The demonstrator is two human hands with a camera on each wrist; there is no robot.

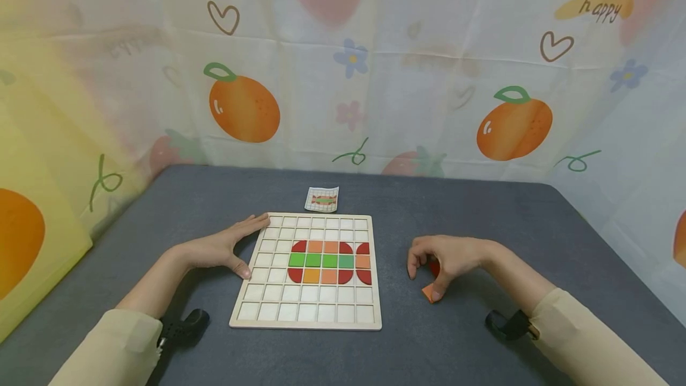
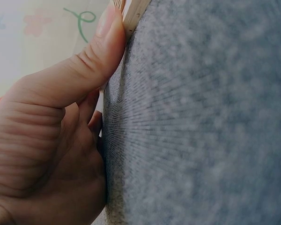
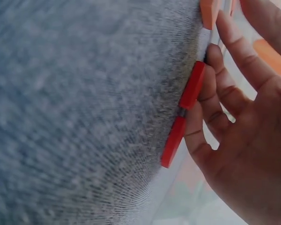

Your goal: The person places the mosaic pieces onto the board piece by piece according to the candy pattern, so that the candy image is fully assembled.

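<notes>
In the head view, my left hand (image 1: 217, 247) spreads along the left edge of a white grid board (image 1: 252, 311), fingertips at its far corner, thumb at its side. In the left wrist view the thumb (image 2: 103, 44) touches the wooden edge (image 2: 135, 16). Red, orange and green tiles (image 1: 313, 260) form a pattern in the grid. Right of the board, my right hand (image 1: 452, 258) hovers low with bent fingers, thumb at an orange tile (image 1: 427, 292); no pinch shows. Two red tiles (image 3: 193, 84) lie on the table by its other fingers, mostly hidden in the head view.
A small picture card (image 1: 322, 199) with a similar pattern lies beyond the board's far edge. The dark grey table (image 1: 455, 201) ends at a fruit-printed curtain (image 1: 321, 100). A black strap (image 1: 509, 324) hangs at the right wrist, another (image 1: 184, 327) at the left.
</notes>
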